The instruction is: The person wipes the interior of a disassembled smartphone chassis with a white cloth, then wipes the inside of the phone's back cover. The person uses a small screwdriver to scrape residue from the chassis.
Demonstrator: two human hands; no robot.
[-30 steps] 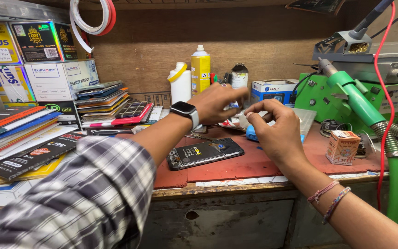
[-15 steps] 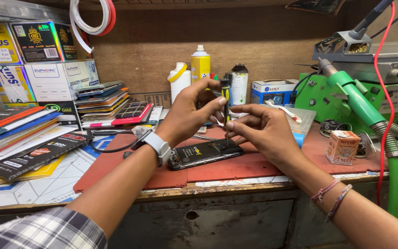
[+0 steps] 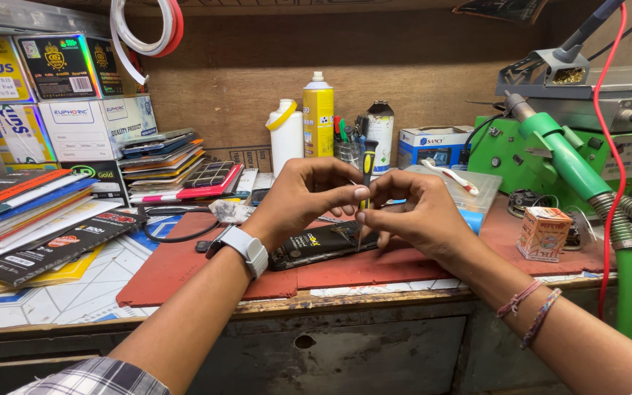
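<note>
While both hands meet above the red mat (image 3: 184,267), I pinch a slim screwdriver (image 3: 366,175) upright between them, left hand (image 3: 303,196) and right hand (image 3: 412,212) closed on its shaft, probably to steady the tip. Its handle is black and yellow. Below lies an opened dark phone (image 3: 323,245).

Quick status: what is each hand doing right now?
Left hand: closed, fingertips pinching the screwdriver shaft.
Right hand: closed, fingers pinched on the same screwdriver, above the opened phone.
</note>
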